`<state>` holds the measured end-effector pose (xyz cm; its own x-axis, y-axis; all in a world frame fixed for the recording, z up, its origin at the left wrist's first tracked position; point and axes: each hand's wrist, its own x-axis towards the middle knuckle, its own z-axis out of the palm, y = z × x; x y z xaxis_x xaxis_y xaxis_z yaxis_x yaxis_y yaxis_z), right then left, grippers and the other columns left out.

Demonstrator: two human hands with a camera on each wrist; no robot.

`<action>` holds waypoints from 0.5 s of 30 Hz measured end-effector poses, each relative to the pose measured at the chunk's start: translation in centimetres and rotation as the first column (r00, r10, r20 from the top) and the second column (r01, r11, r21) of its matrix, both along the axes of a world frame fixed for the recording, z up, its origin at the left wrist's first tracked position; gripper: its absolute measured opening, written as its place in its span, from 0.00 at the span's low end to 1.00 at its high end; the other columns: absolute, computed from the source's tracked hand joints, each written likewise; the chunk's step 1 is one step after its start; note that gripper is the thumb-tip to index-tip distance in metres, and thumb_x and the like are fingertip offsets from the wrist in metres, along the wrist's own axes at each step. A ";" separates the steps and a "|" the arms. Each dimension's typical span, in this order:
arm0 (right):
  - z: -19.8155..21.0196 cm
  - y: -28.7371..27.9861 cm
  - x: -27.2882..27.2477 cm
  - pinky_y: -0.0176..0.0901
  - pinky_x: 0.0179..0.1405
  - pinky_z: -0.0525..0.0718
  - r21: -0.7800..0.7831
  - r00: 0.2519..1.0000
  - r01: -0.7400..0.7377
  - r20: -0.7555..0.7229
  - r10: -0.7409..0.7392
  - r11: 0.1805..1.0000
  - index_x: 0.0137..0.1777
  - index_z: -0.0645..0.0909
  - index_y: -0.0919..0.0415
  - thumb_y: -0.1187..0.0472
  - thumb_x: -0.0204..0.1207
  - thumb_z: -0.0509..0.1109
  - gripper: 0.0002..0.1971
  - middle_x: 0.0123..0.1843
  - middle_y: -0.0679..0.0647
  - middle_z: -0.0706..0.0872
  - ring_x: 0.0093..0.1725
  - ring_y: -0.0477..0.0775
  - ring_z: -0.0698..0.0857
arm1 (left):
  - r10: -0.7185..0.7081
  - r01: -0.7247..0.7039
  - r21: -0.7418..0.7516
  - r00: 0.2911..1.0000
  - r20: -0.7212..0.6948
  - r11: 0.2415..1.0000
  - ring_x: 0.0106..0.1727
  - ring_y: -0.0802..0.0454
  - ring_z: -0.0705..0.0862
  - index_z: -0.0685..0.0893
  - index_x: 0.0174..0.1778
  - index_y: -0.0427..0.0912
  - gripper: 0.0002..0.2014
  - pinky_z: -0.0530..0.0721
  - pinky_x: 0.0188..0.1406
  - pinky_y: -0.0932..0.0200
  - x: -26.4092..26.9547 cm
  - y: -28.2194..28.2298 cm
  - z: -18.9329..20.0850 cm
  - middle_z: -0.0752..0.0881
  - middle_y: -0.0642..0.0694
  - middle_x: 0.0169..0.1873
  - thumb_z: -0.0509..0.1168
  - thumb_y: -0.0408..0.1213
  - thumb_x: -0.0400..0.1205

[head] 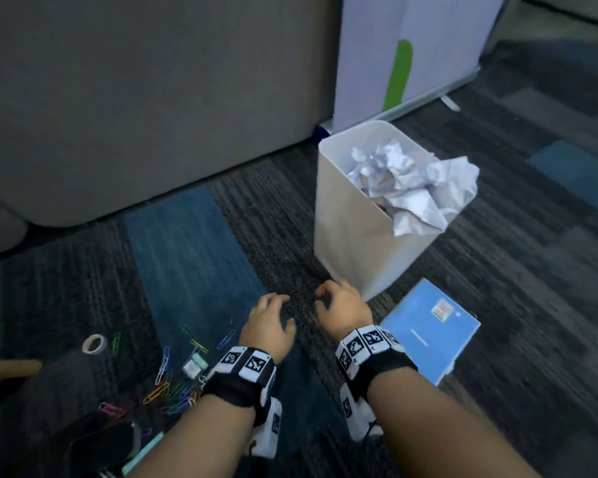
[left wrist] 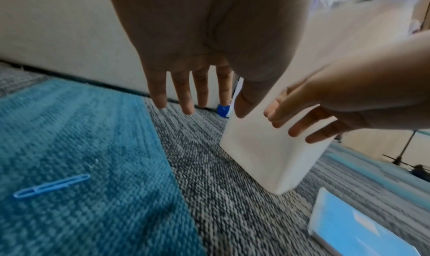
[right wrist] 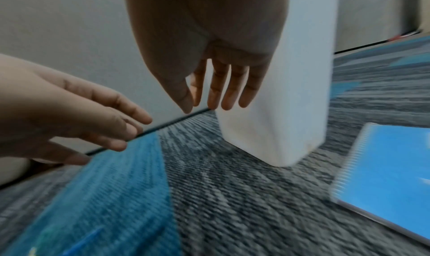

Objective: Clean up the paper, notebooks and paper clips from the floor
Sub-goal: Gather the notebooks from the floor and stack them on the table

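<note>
A white waste bin [head: 346, 222] stands on the carpet, heaped with crumpled white paper [head: 415, 181]. A blue spiral notebook [head: 432, 326] lies flat just right of the bin's base; the right wrist view shows it too [right wrist: 386, 169]. Several coloured paper clips [head: 168, 384] lie scattered at lower left, one blue clip [left wrist: 52, 186] on the blue carpet strip. My left hand [head: 270, 319] and right hand [head: 339, 301] hover side by side above the carpet in front of the bin, fingers relaxed and holding nothing. The same bin appears in both wrist views [left wrist: 267, 149] [right wrist: 279, 112].
A grey sofa [head: 135, 98] runs along the back left. A white panel with a green stripe [head: 401, 63] stands behind the bin. A roll of tape [head: 94, 343], a small white and green item [head: 195, 365] and a dark shoe [head: 97, 443] lie at lower left.
</note>
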<state>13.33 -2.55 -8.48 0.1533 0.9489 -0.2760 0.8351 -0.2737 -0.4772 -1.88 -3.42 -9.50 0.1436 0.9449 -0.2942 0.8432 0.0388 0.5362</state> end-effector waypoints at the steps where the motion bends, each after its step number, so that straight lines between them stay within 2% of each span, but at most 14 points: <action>1: -0.8 -0.6 1.0 0.49 0.58 0.82 -0.050 0.999 0.024 0.024 -0.023 0.998 0.58 0.80 0.53 0.55 0.77 0.65 0.11 0.62 0.54 0.79 0.63 0.58 0.80 | -0.016 0.016 -0.015 1.000 0.005 1.000 0.71 0.46 0.71 0.71 0.73 0.50 0.21 0.76 0.66 0.47 0.6 -0.2 -0.6 0.69 0.50 0.74 0.61 0.42 0.82; 5: -4.3 -2.6 4.7 0.51 0.59 0.80 -0.217 0.986 0.114 0.147 -0.083 0.969 0.65 0.77 0.53 0.58 0.76 0.65 0.17 0.66 0.57 0.75 0.65 0.63 0.76 | -0.064 0.065 -0.071 0.998 0.023 0.995 0.68 0.44 0.74 0.74 0.70 0.48 0.19 0.79 0.60 0.47 2.7 -0.7 -2.8 0.71 0.47 0.71 0.62 0.41 0.82; 9: -7.3 -3.6 7.3 0.57 0.62 0.80 -0.355 0.969 0.203 0.209 -0.135 0.913 0.76 0.66 0.48 0.62 0.78 0.62 0.26 0.75 0.61 0.65 0.66 0.68 0.76 | -0.087 0.091 -0.126 0.996 0.037 0.988 0.67 0.44 0.75 0.75 0.69 0.48 0.18 0.79 0.58 0.49 3.9 -1.1 -4.4 0.72 0.47 0.70 0.62 0.40 0.82; 11: -8.3 -3.5 8.1 0.57 0.63 0.81 -0.426 0.972 0.177 0.215 -0.091 0.887 0.81 0.55 0.38 0.68 0.78 0.59 0.35 0.84 0.59 0.51 0.68 0.68 0.76 | -0.091 0.094 -0.141 0.995 0.030 0.985 0.67 0.45 0.76 0.75 0.69 0.47 0.18 0.80 0.58 0.49 4.2 -1.1 -5.1 0.72 0.47 0.70 0.62 0.40 0.81; 13: -9.0 -3.2 8.6 0.54 0.58 0.82 -0.483 0.974 0.100 0.225 0.013 0.870 0.81 0.47 0.32 0.72 0.77 0.57 0.42 0.86 0.55 0.39 0.68 0.66 0.76 | -0.100 0.100 -0.170 0.995 0.010 0.980 0.67 0.44 0.76 0.75 0.69 0.48 0.18 0.80 0.58 0.47 4.3 -1.0 -5.6 0.71 0.47 0.70 0.62 0.40 0.81; 15: -9.5 -3.1 8.9 0.55 0.61 0.80 -0.526 0.960 0.037 0.255 0.115 0.850 0.81 0.47 0.32 0.73 0.78 0.57 0.43 0.86 0.53 0.36 0.73 0.67 0.70 | -0.111 0.107 -0.193 0.994 -0.006 0.975 0.66 0.43 0.76 0.75 0.68 0.48 0.18 0.81 0.58 0.45 4.4 -0.9 -6.1 0.71 0.47 0.69 0.62 0.40 0.81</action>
